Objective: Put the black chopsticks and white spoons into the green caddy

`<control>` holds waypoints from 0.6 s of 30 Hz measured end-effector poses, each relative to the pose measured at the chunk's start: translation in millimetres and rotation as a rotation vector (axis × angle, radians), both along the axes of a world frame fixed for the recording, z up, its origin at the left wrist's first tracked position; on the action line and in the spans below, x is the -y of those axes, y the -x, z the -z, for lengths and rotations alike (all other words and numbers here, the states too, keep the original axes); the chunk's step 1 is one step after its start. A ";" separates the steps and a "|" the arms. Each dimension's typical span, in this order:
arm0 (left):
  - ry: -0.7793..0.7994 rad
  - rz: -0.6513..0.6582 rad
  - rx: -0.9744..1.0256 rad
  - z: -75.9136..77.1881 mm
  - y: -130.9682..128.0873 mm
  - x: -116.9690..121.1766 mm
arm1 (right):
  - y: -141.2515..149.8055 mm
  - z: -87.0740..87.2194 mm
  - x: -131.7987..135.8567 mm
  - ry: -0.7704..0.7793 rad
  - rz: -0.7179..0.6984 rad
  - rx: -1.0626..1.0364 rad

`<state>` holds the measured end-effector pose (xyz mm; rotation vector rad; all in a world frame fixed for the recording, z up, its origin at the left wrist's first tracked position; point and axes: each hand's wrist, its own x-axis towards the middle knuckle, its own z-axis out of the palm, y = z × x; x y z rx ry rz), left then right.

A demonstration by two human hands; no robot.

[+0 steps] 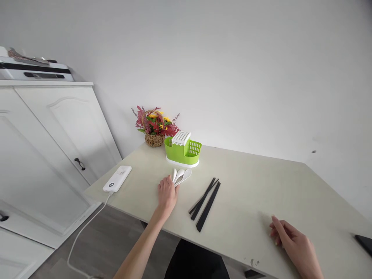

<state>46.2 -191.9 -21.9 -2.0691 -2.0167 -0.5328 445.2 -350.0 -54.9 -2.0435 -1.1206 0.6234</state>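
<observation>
My left hand (167,193) is closed round the handles of three white spoons (180,173) just above the table; their bowls point away from me and fan out. The fingertips are partly hidden behind the hand. Beyond the spoons stands a green cutlery holder (178,154) with a white base and a white slatted top piece (181,138). To the right of that hand lies a loose bunch of black chopsticks (206,201), slanting away from me. My right hand (293,242) rests on the table at the right, fingers curled in, with nothing seen in it.
A wicker basket of artificial flowers (155,130) stands behind the holder, near the wall. On the left edge of the table (250,182) lies a white power bank (117,178), its cable (84,228) hanging down. A dark flat object (364,244) sits at far right. White cabinets (58,135) flank the left.
</observation>
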 end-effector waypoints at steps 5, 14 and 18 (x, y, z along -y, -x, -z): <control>0.061 0.004 -0.125 -6.6 -6.1 -1.1 | 0.8 -1.2 0.5 -0.032 -0.015 0.019; 0.171 0.110 -0.249 -9.6 -8.3 -4.6 | -4.0 5.7 -2.2 0.034 -0.004 -0.032; 0.168 0.156 -0.193 -12.2 -7.0 -0.5 | -5.4 7.9 -3.0 0.030 -0.018 -0.039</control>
